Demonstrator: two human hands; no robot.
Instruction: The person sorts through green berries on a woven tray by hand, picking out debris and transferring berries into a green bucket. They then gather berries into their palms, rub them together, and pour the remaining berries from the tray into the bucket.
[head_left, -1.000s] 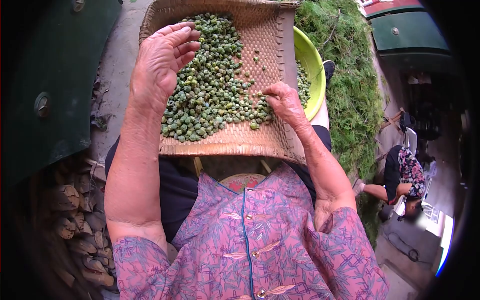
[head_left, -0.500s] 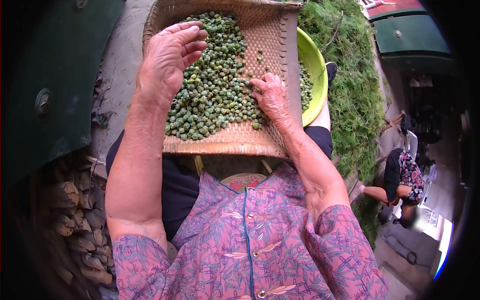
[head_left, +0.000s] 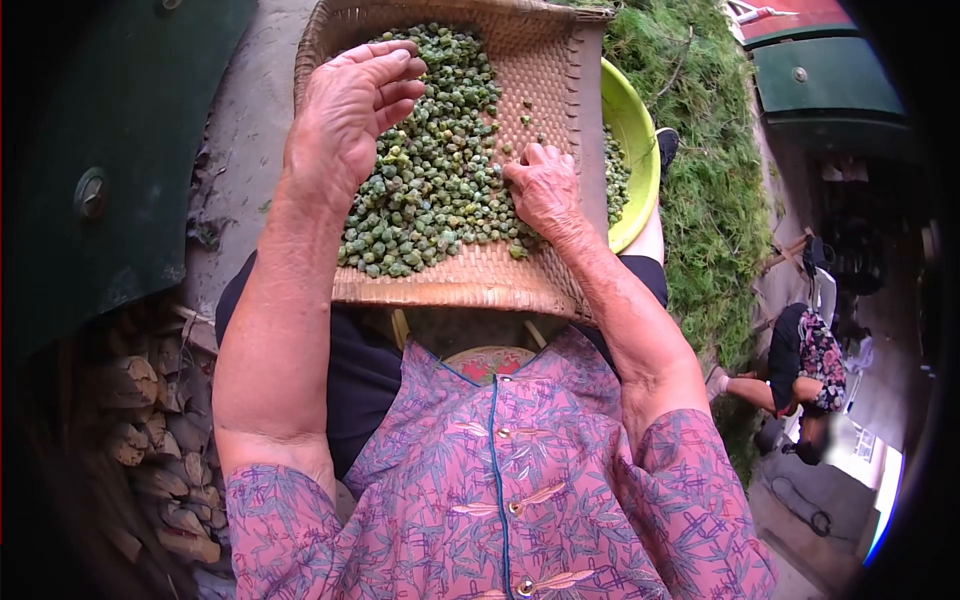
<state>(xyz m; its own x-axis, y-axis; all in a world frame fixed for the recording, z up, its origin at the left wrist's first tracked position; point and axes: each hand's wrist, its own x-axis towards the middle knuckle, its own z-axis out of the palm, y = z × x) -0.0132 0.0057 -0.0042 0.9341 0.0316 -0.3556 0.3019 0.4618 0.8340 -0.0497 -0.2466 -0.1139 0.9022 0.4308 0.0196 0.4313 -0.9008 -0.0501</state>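
Note:
A woven basket tray lies across the lap, bearing a broad heap of small green pods or fruits. Above the heap's upper left part is my left hand, palm turned sideways, its fingers apart and nothing visible in them. My right hand rests at the right edge of the heap with its fingers curled down; what they hold, if anything, is hidden. Several loose green pieces lie on the bare weave above that hand.
A yellow-green basin with more green pieces stands right of the tray, partly under it. Green foliage covers the ground beyond. Split firewood is at lower left, near a dark green panel. Another person sits at far right.
The fingers of my right hand have curled in more at the heap's edge. My left hand stays over the heap. The whole view has shifted slightly.

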